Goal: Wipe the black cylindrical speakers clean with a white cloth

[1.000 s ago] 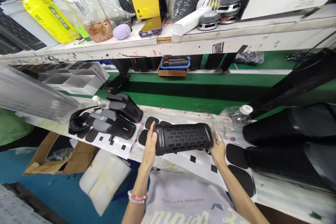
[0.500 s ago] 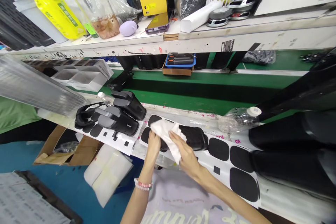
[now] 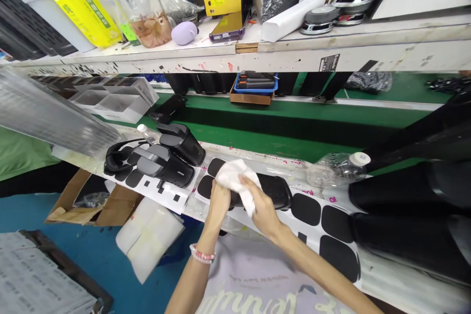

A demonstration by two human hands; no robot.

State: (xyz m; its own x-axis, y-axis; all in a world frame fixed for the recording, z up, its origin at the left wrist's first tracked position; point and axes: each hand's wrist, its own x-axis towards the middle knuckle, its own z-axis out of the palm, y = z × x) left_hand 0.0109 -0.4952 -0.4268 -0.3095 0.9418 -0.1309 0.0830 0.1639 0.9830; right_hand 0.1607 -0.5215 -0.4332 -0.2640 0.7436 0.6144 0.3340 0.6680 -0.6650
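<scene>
A black speaker-like device [image 3: 275,191] lies on its side on the bench, its left end partly covered by a white cloth [image 3: 235,176]. My right hand [image 3: 263,206] is closed on the cloth and presses it against the device. At the device's left end, my left hand [image 3: 220,201] has its fingers bent under the cloth's edge; what they grip is hidden. White sheets with black rounded pads [image 3: 306,209] lie around and under the device.
Two black devices [image 3: 165,169] stand to the left, with more large black ones [image 3: 405,191] at the right. A clear bottle [image 3: 336,169] lies behind. A cluttered shelf [image 3: 287,54] crosses above the bench. An open carton [image 3: 88,206] sits at lower left.
The cloth is bunched more tightly and its hanging corner is shorter. Both hands have shifted slightly, the right one a little higher. The view has moved slightly.
</scene>
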